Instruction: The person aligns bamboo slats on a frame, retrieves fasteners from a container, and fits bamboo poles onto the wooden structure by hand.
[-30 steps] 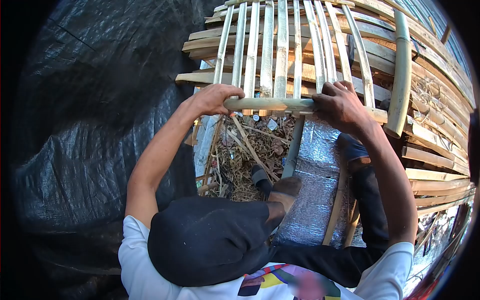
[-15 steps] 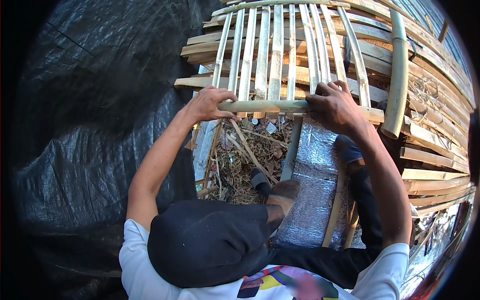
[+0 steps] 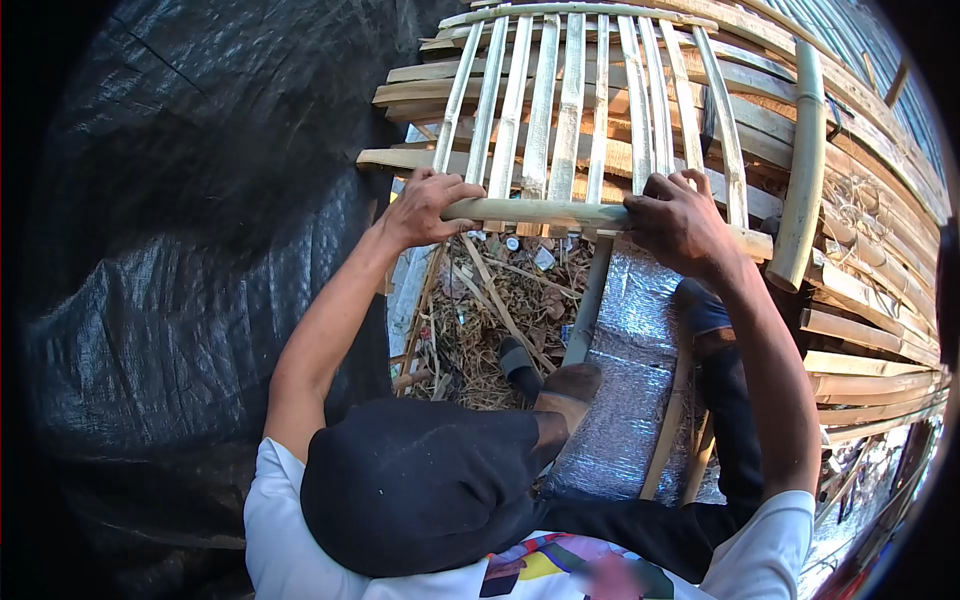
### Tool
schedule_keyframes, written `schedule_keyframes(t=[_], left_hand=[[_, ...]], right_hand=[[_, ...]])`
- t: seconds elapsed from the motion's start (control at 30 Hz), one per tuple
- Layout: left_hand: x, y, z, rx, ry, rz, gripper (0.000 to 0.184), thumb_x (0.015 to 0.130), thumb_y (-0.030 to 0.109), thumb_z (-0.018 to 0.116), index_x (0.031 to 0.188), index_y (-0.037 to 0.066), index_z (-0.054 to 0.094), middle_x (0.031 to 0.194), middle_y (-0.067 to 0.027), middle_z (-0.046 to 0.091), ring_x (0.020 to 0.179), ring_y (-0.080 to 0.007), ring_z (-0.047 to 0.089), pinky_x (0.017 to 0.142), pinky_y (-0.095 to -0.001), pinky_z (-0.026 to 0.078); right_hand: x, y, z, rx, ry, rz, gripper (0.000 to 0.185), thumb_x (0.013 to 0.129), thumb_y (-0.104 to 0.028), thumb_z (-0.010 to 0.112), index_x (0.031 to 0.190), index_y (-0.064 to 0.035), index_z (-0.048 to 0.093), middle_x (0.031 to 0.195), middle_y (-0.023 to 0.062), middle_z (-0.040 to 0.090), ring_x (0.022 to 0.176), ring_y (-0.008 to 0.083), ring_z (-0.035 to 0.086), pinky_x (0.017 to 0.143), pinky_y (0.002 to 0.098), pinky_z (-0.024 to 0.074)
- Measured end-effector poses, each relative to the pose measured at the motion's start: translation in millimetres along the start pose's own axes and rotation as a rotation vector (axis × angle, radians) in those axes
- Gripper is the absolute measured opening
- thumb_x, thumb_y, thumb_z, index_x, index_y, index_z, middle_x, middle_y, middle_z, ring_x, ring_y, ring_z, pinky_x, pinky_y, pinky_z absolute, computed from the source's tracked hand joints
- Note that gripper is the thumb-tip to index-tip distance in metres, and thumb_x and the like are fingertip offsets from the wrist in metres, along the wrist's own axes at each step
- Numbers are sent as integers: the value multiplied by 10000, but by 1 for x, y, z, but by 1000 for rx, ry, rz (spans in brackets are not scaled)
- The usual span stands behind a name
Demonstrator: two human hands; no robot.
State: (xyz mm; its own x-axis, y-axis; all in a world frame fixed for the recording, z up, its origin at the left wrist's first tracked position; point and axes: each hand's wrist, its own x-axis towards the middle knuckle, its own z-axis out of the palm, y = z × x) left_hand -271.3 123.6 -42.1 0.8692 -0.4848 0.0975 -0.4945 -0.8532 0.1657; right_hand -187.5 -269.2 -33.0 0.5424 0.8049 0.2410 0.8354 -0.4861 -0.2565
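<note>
A bamboo crosspiece (image 3: 545, 212) runs sideways in front of me along the near ends of several pale bamboo slats (image 3: 571, 110). My left hand (image 3: 428, 208) is closed around its left end, thumb below and fingers on top. Further right, my right hand (image 3: 682, 222) grips the same crosspiece, and its end sticks out beyond the knuckles. The slats stretch away from me to another bamboo crosspiece (image 3: 580, 10) at the far end. How the slats join the near crosspiece is partly hidden by my fingers.
Split bamboo strips (image 3: 870, 360) are stacked beneath and to the right. A thicker bamboo pole (image 3: 802, 170) lies right of the slats. Black plastic sheeting (image 3: 190, 290) covers the left side. Below are dry litter (image 3: 510, 290) and a silver foil sheet (image 3: 625, 380) beside my feet.
The view has shifted slightly, so the slatted bamboo panel sits a little further right and lower. Both hands keep their hold on the near crosspiece.
</note>
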Motion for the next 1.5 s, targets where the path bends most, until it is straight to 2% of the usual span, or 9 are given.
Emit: schedule_keyframes(t=[0.07, 0.3, 0.43, 0.47, 0.53, 0.63, 0.97, 1.27, 1.5], left_hand=[[-12, 7, 13, -28, 152, -200, 617, 742, 514, 802, 1193, 155, 584, 906, -39, 632, 949, -276, 617, 930, -451, 380], [-36, 25, 41, 177, 595, -179, 696, 806, 534, 755, 1298, 95, 534, 1226, -139, 552, 1126, -317, 546, 1001, -448, 401], [-41, 13, 79, -491, 873, -913, 554, 904, 435, 694, 1280, 60, 534, 1185, -145, 560, 1118, -290, 577, 933, -439, 494], [-44, 13, 81, -498, 880, -913, 554, 904, 435, 694, 1280, 60, 534, 1185, -145, 560, 1118, -290, 577, 933, -439, 494], [-39, 33, 56, -1789, 428, -1074, 455, 919, 405, 697, 1221, 92, 562, 1118, -115, 627, 1095, -211, 606, 890, -414, 532], [-36, 35, 71, -1735, 523, -955, 396, 907, 368, 714, 1181, 117, 579, 964, -31, 648, 826, -157, 663, 668, -310, 595], [-57, 76, 56, -1743, 788, -933, 411, 875, 269, 753, 1191, 76, 575, 891, -46, 659, 804, -184, 679, 665, -370, 607], [40, 78, 73, -1723, 558, -709, 293, 889, 293, 747, 1080, 96, 643, 860, -17, 643, 782, -144, 667, 625, -317, 593], [58, 80, 141, -1789, 459, -832, 463, 904, 314, 723, 1282, 130, 528, 1020, -30, 644, 832, -158, 675, 669, -338, 612]], right_hand=[[-4, 1, 3, -6, 16, 20, 249, 833, -307, 721, 1040, -179, 668, 960, 61, 566, 1023, 272, 580, 1061, 555, 311], [-8, 7, 1, -31, -29, 2, 260, 838, -313, 719, 1065, -197, 671, 958, 52, 560, 1040, 263, 575, 1076, 573, 290], [-18, 6, -8, -37, -36, 18, 282, 811, -311, 747, 1060, -203, 673, 920, 44, 538, 975, 247, 567, 1055, 573, 286], [-20, 8, -6, -40, -26, 10, 295, 795, -306, 761, 1058, -204, 674, 908, 39, 528, 955, 243, 560, 1029, 554, 297], [-20, 6, -11, -48, -35, 11, 300, 792, -303, 764, 1060, -203, 674, 907, 39, 529, 957, 243, 561, 1020, 544, 299], [-26, 7, -19, 24, 2, -5, 314, 767, -285, 782, 1051, -199, 680, 885, 32, 531, 934, 237, 566, 979, 499, 294], [-57, -38, -68, -20, 36, 51, 361, 742, -356, 803, 1060, -207, 719, 883, 32, 558, 905, 217, 568, 953, 469, 281], [-105, -2, -65, -80, 139, 310, 371, 713, -274, 826, 1055, -200, 706, 942, 28, 569, 986, 237, 575, 984, 492, 310], [-118, 2, -44, -165, 97, 404, 376, 731, -285, 816, 1082, -198, 712, 1012, 42, 591, 1065, 260, 546, 1022, 478, 322]])
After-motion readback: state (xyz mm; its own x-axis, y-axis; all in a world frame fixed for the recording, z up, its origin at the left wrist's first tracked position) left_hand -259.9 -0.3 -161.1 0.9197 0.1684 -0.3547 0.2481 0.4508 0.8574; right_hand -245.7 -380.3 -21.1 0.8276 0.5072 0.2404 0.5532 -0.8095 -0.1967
